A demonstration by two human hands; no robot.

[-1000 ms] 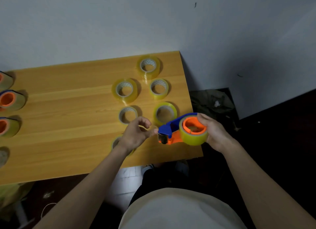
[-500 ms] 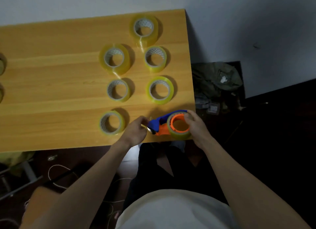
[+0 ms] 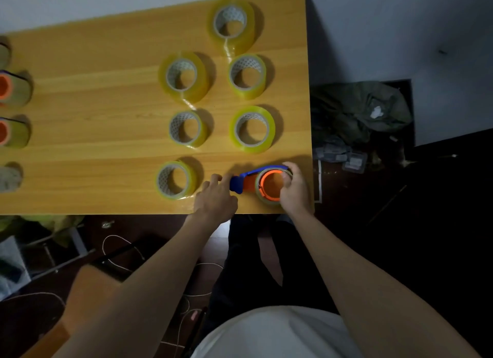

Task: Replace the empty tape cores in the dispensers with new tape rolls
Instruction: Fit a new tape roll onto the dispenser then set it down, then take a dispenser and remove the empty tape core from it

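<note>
Wooden tabletop (image 3: 101, 133) against a pale wall, dark cluttered floor below and to the right. Nearest the front edge, at the right corner, a blue-and-orange tape dispenser (image 3: 256, 181) lying on the table with a roll of clear tape mounted on its orange hub. Right hand (image 3: 294, 188) curled round the roll end of the dispenser, fingers wrapped over the rim, gripping it. Left hand (image 3: 216, 197) at the blue nose of the dispenser, fingers bent and touching that tip; impossible to tell whether anything is pinched there. Just left of that hand, a loose tape roll (image 3: 176, 180) standing on its side. Farther back, two rows of rolls: a thin one (image 3: 188, 128) beside a fuller one (image 3: 252, 129), then a thick roll (image 3: 184, 76) beside another (image 3: 247, 76), and farthest, one more roll (image 3: 231, 24) near the wall. Along the left edge, partly cut off, two loaded dispensers (image 3: 13, 88) (image 3: 13, 130) with orange hubs.
</note>
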